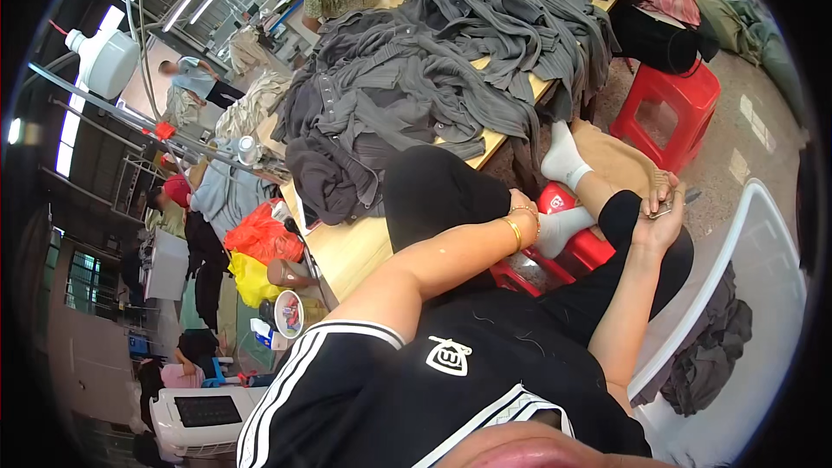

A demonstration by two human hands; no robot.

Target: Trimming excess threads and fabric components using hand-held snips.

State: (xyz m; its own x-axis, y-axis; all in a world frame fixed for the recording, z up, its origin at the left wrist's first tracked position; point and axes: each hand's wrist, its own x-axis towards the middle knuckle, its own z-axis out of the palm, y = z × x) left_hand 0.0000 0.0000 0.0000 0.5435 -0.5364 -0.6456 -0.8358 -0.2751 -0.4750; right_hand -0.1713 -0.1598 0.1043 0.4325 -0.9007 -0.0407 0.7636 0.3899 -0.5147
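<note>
My right hand [660, 215] is raised over my bent knee, its fingers closed around small metal thread snips [664, 208]. My left hand [523, 204], with gold bangles at the wrist, rests by my other knee and lower leg; its fingers are mostly hidden. Beyond my knees, a big heap of dark grey ribbed garments [390, 78] covers most of the wooden table [351, 251]. Neither hand touches the heap. My feet in pale socks are up near a red stool [585, 251].
At my right stands a white plastic tub [737, 234] with dark grey garments [706, 351] inside. Another red stool [667, 113] holds a seated person at the far right. Other people sit or stand beyond the table. Red and yellow bags [264, 243] and a small bucket [289, 314] are at the left.
</note>
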